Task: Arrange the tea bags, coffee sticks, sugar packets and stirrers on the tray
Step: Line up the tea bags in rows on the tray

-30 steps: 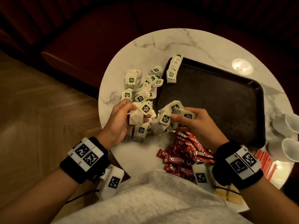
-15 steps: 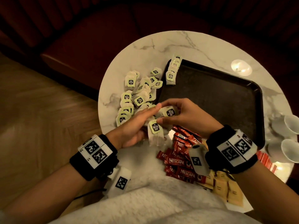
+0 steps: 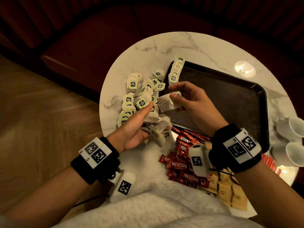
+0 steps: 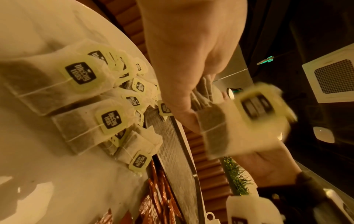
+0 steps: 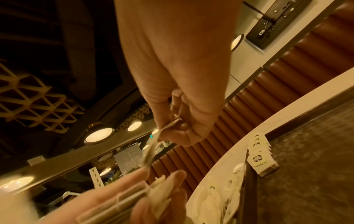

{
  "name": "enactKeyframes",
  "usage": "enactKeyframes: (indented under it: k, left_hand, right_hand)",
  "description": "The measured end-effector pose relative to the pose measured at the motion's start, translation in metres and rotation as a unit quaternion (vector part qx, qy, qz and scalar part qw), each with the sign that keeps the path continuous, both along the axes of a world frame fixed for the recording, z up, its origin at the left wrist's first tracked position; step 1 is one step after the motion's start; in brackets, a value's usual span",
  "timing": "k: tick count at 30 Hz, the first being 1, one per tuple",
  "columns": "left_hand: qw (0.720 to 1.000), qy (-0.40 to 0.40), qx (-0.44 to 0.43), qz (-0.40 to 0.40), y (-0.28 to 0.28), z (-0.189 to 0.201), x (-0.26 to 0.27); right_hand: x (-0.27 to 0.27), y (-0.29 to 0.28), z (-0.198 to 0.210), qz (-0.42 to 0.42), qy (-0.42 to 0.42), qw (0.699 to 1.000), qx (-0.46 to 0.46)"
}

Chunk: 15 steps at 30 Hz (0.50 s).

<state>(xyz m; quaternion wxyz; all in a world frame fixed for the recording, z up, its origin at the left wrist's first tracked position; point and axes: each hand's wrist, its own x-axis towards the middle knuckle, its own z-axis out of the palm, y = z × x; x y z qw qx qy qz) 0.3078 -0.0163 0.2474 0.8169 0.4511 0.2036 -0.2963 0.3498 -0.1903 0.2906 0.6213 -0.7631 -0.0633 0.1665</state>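
Observation:
Loose tea bags [image 3: 141, 96] with green tags lie heaped on the marble table [image 3: 205, 46], left of the black tray [image 3: 230, 99]. A short row of tea bags [image 3: 176, 69] stands in the tray's far left corner. My left hand [image 3: 155, 118] grips a bundle of tea bags [image 3: 150, 120] just off the tray's left edge. My right hand [image 3: 173, 92] pinches a single tea bag [image 3: 167, 104] over that edge, close to the bundle. That bag [image 4: 239, 121] shows blurred in the left wrist view. The right wrist view shows the pinch [image 5: 168, 128] above the bundle [image 5: 134, 197].
Red Nescafe sticks [image 3: 181, 165] lie heaped at the table's near edge, with brown sugar packets [image 3: 230, 191] to their right. White cups [image 3: 294, 140] and red packets [image 3: 271, 163] sit right of the tray. A dark red bench runs behind the table.
Both hands have lifted and moved away from me toward the tray's left edge. My right hand has drawn one tea bag off the bundle in my left.

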Motion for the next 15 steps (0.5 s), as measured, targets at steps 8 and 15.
enactKeyframes:
  k: [8,15]
  left_hand:
    - [1.0,0.008,0.007,0.013,-0.006,-0.003,0.001]
    - [0.999,-0.004,-0.042,-0.016,0.001,-0.001,0.0]
  right_hand:
    - [0.008,0.013,0.0,0.132,0.022,0.99,-0.04]
    - [0.007,0.014,0.0,0.211,0.033,0.976,-0.04]
